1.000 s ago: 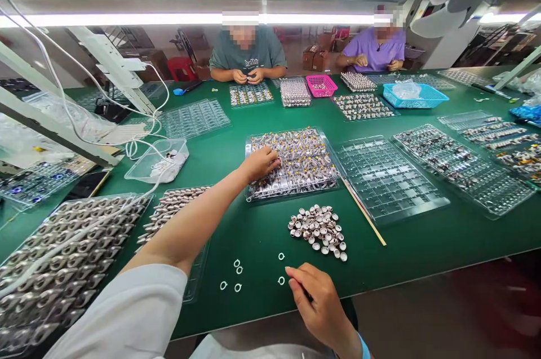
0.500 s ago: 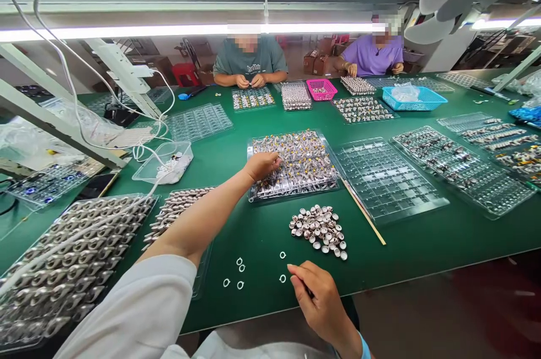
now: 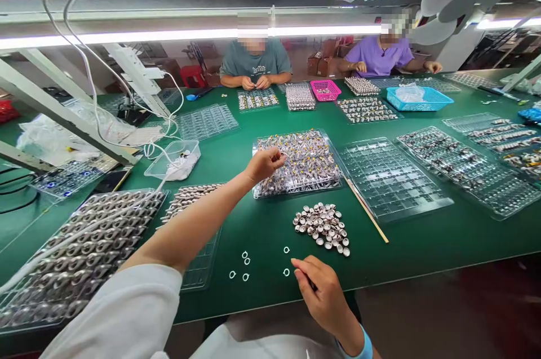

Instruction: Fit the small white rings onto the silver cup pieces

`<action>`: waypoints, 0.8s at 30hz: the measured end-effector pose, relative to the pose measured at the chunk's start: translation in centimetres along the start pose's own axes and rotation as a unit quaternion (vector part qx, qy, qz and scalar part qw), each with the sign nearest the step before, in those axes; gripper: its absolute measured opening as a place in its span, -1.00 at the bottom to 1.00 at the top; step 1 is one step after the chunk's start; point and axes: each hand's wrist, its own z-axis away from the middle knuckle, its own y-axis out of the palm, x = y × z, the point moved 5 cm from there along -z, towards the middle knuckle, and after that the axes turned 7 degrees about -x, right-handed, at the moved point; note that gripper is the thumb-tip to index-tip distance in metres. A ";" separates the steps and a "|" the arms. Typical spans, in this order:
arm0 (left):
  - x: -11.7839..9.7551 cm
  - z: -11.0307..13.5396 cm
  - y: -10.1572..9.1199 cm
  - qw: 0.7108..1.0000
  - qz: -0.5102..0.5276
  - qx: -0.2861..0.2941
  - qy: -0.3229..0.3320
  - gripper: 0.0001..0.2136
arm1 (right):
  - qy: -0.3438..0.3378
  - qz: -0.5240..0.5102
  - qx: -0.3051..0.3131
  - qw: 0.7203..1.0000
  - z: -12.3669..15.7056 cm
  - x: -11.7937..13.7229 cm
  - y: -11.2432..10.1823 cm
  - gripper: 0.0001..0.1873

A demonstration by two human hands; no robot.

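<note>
My left hand [image 3: 265,165] reaches forward over the left part of a clear plastic tray [image 3: 258,192] packed with small whitish parts with yellow bits. Its fingers are pinched together, and whatever is between them is too small to make out. Close to the table's front edge, my right hand [image 3: 321,291] is closed, with thumb and forefinger nearly together. A dark spot shows inside its curl, but I cannot tell what it is. Just left of its fingertips lies a small white ring [image 3: 286,272]. Beyond that hand is a pile of small round metal caps [image 3: 323,226].
More white rings [image 3: 245,276] lie to the left. A wooden stick [image 3: 375,224] rests beside a clear compartment tray [image 3: 393,178]. Trays of metal parts [image 3: 97,246] fill the left side, near a clear box [image 3: 180,163] and a white cable. Two people sit across the table.
The camera view has shifted slightly. My hands keep nearly the same places and closed poses. Across the table, the hand of the person in purple has moved outward to the right.
</note>
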 end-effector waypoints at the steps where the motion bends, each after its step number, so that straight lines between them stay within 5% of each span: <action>1: -0.9 0.7 -0.4 1.000 0.008 0.009 0.012 -0.73 | 0.001 -0.004 0.001 1.000 0.0 0.0 0.0 -0.73; 9: -8.7 10.9 -2.0 0.978 0.014 0.144 0.151 -0.74 | 0.009 -0.029 0.020 0.999 -0.4 0.1 -0.2 -0.72; 14: -10.6 16.6 -2.0 0.967 -0.016 0.191 0.170 -0.72 | 0.011 -0.057 0.021 0.998 -0.7 0.2 -0.6 -0.72; 18: -10.9 18.5 -2.4 0.969 -0.049 0.199 0.137 -0.78 | 0.037 -0.085 0.005 0.996 -0.9 0.2 -1.1 -0.73; 24: -10.8 19.0 -3.8 0.990 0.003 0.127 0.058 -0.81 | 0.087 -0.069 -0.050 0.993 -1.2 0.4 -2.2 -0.70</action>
